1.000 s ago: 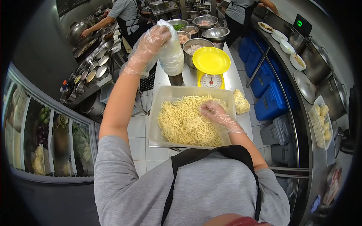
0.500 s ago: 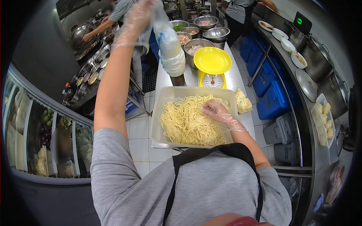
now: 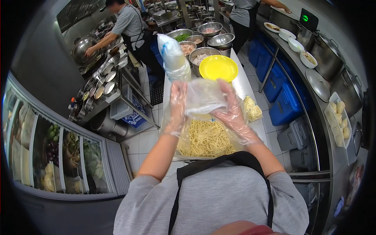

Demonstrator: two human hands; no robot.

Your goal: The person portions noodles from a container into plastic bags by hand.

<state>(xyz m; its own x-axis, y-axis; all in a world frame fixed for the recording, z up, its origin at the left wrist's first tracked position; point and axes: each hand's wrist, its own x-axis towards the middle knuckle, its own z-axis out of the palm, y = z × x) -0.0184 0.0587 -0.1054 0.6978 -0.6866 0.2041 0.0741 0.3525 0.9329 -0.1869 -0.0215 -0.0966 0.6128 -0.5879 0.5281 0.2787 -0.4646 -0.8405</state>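
Between my two gloved hands is a clear plastic bag (image 3: 205,96), stretched out above the noodles. My left hand (image 3: 179,102) grips its left side and my right hand (image 3: 230,107) its right side; both wear thin clear gloves. Below lies a heap of yellow noodles (image 3: 207,139) in a translucent plastic tub (image 3: 184,158), partly hidden by my hands and the bag. Just beyond stands a tall stack of plastic bags (image 3: 174,58). A yellow plate (image 3: 218,68) sits behind the bag, and its scale is mostly covered. A filled bag of noodles (image 3: 252,109) rests right of the tub.
Metal bowls of ingredients (image 3: 203,55) crowd the far table. A co-worker (image 3: 131,27) handles a wok (image 3: 84,49) at the left; another person (image 3: 241,19) stands at the back right. A glass-fronted fridge (image 3: 58,152) is on my left, blue bins (image 3: 286,98) on my right.
My left hand has come down from high by the bag stack, and a bag is now between my hands. My right hand has lifted out of the noodles to hold it.
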